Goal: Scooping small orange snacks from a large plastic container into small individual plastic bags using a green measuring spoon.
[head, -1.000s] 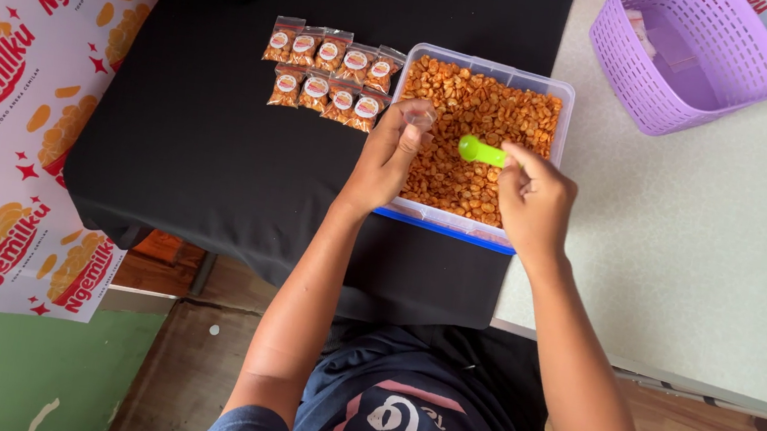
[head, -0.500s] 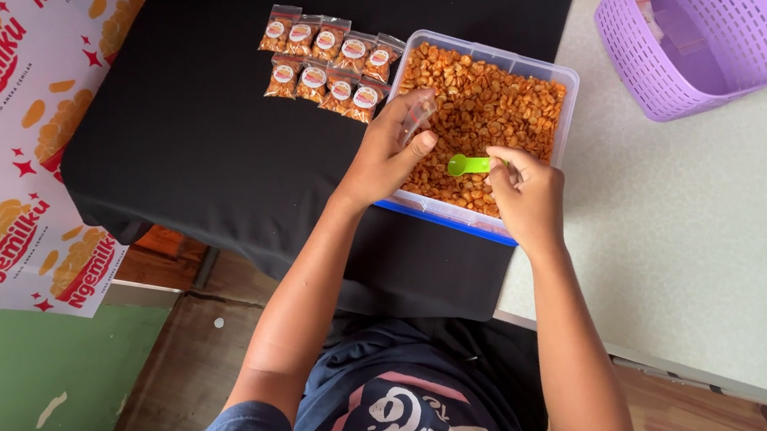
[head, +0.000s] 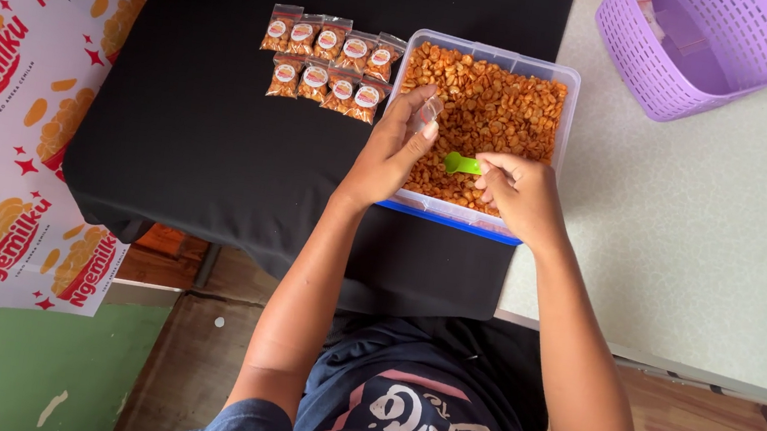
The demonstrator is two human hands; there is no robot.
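Green spoon between right fingers

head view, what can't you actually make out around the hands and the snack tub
- Green scoop: head view, only the bowl end shows; the right hand covers the handle.
- Small clear bag: pinched in the left hand, too small and see-through to tell its fill.
- Snack tub: the near wall is partly hidden behind both hands.
- Purple basket: cut off by the top edge.
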